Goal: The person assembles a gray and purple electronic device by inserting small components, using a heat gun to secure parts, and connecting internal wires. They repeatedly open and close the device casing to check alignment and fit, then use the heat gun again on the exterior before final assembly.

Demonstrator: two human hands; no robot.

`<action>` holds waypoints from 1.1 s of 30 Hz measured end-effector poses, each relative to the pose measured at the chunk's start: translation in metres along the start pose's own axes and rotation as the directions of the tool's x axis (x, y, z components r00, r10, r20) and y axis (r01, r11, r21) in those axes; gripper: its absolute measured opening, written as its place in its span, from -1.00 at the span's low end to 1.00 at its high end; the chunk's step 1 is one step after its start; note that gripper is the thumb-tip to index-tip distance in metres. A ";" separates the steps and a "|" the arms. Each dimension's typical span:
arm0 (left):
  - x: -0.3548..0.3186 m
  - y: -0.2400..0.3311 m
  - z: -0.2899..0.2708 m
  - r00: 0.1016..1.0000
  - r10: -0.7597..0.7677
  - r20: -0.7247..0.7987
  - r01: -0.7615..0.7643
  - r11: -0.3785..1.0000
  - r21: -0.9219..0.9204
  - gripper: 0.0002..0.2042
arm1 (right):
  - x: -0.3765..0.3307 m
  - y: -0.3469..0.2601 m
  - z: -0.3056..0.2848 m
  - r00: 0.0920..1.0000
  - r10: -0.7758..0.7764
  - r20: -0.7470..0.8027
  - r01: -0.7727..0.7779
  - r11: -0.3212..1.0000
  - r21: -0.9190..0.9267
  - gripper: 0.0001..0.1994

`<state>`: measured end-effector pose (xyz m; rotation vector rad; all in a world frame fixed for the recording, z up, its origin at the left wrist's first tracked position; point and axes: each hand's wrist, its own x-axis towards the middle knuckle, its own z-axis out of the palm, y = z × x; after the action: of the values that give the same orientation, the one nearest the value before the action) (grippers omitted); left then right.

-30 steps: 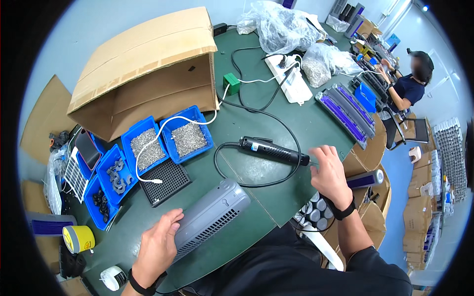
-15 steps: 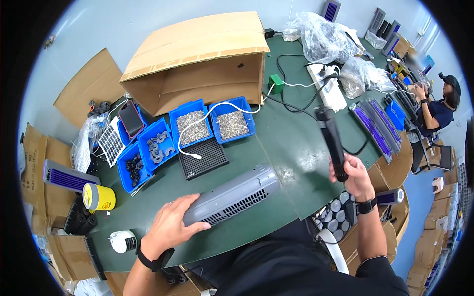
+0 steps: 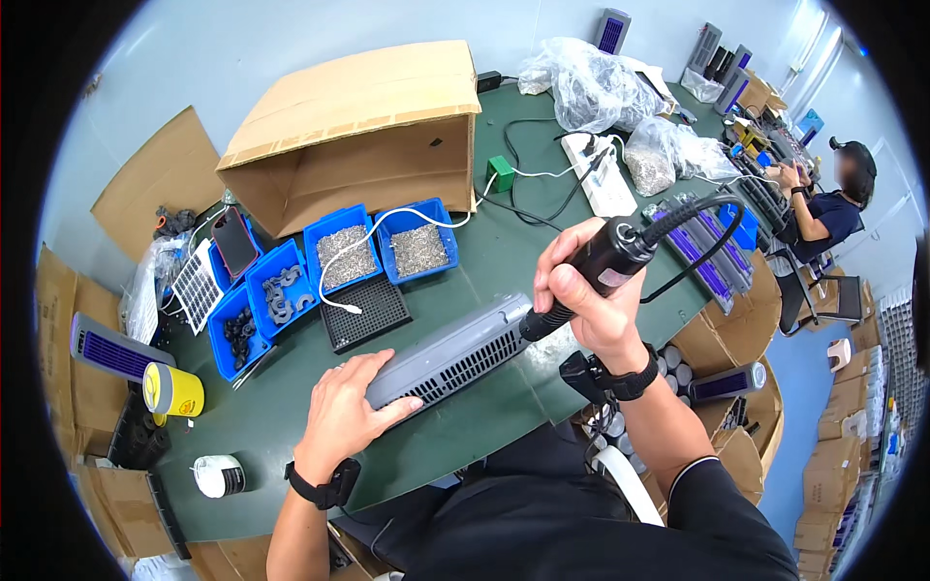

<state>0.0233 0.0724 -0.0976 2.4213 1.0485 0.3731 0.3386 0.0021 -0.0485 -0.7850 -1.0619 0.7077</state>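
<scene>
My left hand (image 3: 347, 412) grips the left end of a long grey plastic housing (image 3: 470, 349) that lies on the green table, its fingers on top and its thumb along the slotted near side. In my right hand (image 3: 610, 315) is a black corded electric screwdriver (image 3: 612, 254), fingers wrapped round its body. The tool tilts, with its cable end up to the right and its lower end by the housing's right end. I cannot tell whether its tip touches the housing. The bit is not visible.
Blue bins with screws (image 3: 418, 250), grey clips (image 3: 283, 292) and black parts (image 3: 239, 339) stand beyond a black perforated tray (image 3: 368, 315). An open carton (image 3: 349, 136) sits behind. A white power strip (image 3: 599, 174) and cables lie right. A co-worker (image 3: 835, 203) sits far right.
My right hand has brought the screwdriver left to the housing's right end and turned it, so the cable end now points up and right. My left hand stays on the housing.
</scene>
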 end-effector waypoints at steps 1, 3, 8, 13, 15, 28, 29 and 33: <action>-0.001 -0.002 0.002 1.000 0.012 -0.016 -0.012 1.000 0.017 -0.26 | -0.003 0.001 0.001 1.000 -0.006 -0.004 0.006 1.000 -0.004 -0.75; -0.002 -0.004 0.003 1.000 0.008 -0.018 -0.008 1.000 0.012 -0.26 | -0.007 0.001 0.002 1.000 -0.026 -0.015 0.025 1.000 -0.011 -0.74; -0.001 0.001 -0.001 1.000 -0.022 -0.002 0.022 1.000 -0.001 -0.28 | -0.027 0.016 0.009 0.992 -0.102 -0.074 0.093 0.990 -0.109 -0.74; 0.000 -0.001 0.002 0.999 0.008 -0.031 -0.007 1.000 0.015 -0.29 | -0.006 0.008 0.021 0.965 0.224 -0.135 -0.257 0.908 -0.332 -0.72; 0.001 0.000 -0.001 1.000 -0.014 -0.025 0.014 1.000 -0.009 -0.29 | 0.009 0.002 0.021 0.951 0.305 -0.043 -0.301 0.888 -0.347 -0.71; 0.000 0.003 -0.003 0.999 -0.033 -0.032 0.031 0.997 -0.070 -0.30 | -0.017 0.018 0.009 0.979 0.191 0.067 -0.167 0.950 -0.265 -0.74; 0.000 0.004 -0.003 0.999 -0.034 -0.033 0.032 0.997 -0.068 -0.30 | -0.018 0.020 0.009 0.980 0.185 0.074 -0.160 0.953 -0.259 -0.74; 0.000 0.005 -0.002 0.998 -0.058 -0.030 0.057 0.997 -0.061 -0.27 | -0.020 0.018 0.010 0.979 0.204 0.023 -0.197 0.965 -0.173 -0.73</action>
<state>0.0255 0.0699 -0.0938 2.3342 1.1023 0.4183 0.3207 -0.0025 -0.0701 -1.0398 -1.0995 0.8146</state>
